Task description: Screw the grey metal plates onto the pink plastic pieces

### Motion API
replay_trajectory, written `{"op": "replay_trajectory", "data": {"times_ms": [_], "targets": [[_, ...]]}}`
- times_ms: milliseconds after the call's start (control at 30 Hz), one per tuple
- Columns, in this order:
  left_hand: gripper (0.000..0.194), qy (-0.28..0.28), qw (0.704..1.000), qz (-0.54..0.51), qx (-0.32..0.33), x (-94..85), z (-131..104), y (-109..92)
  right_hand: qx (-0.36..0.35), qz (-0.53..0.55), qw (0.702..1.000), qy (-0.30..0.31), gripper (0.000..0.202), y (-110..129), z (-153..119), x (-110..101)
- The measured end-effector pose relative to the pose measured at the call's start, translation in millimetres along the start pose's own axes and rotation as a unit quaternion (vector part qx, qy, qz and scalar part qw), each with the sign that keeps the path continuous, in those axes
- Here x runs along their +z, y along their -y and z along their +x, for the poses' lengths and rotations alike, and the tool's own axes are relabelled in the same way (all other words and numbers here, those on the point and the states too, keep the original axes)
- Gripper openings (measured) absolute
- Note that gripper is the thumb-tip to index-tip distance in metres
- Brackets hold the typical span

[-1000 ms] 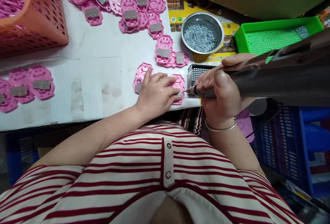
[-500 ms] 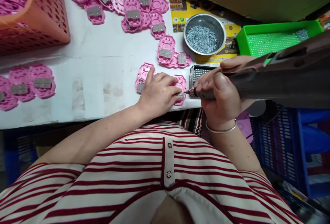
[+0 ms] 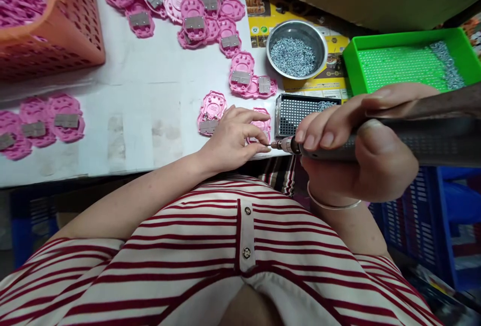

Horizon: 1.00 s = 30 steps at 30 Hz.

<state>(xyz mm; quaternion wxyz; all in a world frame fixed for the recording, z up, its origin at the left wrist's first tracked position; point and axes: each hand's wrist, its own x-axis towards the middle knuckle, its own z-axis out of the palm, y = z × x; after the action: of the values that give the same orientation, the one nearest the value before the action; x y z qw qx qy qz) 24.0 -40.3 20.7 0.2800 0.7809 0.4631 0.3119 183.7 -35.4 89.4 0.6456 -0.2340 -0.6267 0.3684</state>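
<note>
My right hand is wrapped round a dark power screwdriver. Its bit points left and meets the thumb and forefinger tips of my left hand. Those fingertips are closed together at the tip of the bit; anything tiny between them is too small to make out. Under the left fingers lies a pink plastic part, partly hidden. Just left of that hand another pink part carries a grey metal plate. A black perforated tray with some screws sits beyond the bit.
A metal bowl of screws and a green tray stand at the back right. Pink parts with plates are heaped at the back. An orange basket stands at the left, with several pink parts in front of it.
The screwdriver and my right hand have shifted right and nearer the camera, uncovering more of the black tray. My left fingertips have moved off the metal plate to the bit's tip.
</note>
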Motion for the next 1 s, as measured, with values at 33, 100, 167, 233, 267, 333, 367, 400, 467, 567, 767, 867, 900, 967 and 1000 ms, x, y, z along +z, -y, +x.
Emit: {"op": "replay_trajectory", "data": {"times_ms": [33,100,167,233,267,333,367,400,467,567,767,867,900,967,1000], "targets": [[0.003,-0.002,1.0,-0.002,0.0,0.2,0,0,0.007,-0.011,1.0,-0.001,0.021,0,0,-1],[0.005,-0.001,1.0,0.0,-0.001,1.1,0,-1,0.015,-0.011,1.0,-0.004,0.022,1,-1,-1],[0.006,0.005,1.0,0.009,-0.003,2.4,0,-1,0.009,0.014,1.0,0.002,0.018,1,-2,0],[0.006,0.011,1.0,0.019,-0.002,3.8,1,-1,0.001,0.029,1.0,0.006,0.015,0,-3,1],[0.006,0.013,1.0,0.023,0.0,4.3,1,-1,-0.001,0.025,1.0,0.004,0.016,-2,-3,2],[0.01,0.017,0.999,0.046,-0.001,4.5,0,0,-0.002,0.011,1.0,-0.002,0.018,-6,-4,2],[0.017,0.019,0.998,0.066,-0.007,4.3,0,0,-0.004,0.004,1.0,-0.005,0.019,-8,-5,2],[0.024,0.021,0.996,0.091,-0.016,3.8,0,0,-0.009,-0.006,1.0,-0.004,0.021,-11,-6,1],[0.031,0.026,0.989,0.142,-0.037,2.6,-1,1,-0.022,-0.043,0.999,-0.004,0.026,-17,-8,-2],[0.024,0.039,0.982,0.18,-0.049,1.9,-2,1,-0.018,-0.109,0.993,-0.031,0.022,-25,-13,-5],[0.019,0.045,0.98,0.186,-0.056,1.9,0,0,0.038,-0.08,0.992,-0.095,0.019,-38,-17,-7],[0.02,0.049,0.979,0.187,-0.061,0.7,1,-1,0.057,-0.07,0.991,-0.1,0.026,-45,-17,-8],[0.02,0.051,0.979,0.188,-0.063,0.2,1,-2,0.063,-0.07,0.99,-0.1,0.028,-46,-18,-8],[0.02,0.057,0.978,0.191,-0.067,-0.5,2,-3,0.075,-0.076,0.989,-0.102,0.032,-48,-18,-8],[0.02,0.059,0.977,0.193,-0.068,-0.8,3,-4,0.084,-0.08,0.988,-0.1,0.033,-49,-18,-8]]}}
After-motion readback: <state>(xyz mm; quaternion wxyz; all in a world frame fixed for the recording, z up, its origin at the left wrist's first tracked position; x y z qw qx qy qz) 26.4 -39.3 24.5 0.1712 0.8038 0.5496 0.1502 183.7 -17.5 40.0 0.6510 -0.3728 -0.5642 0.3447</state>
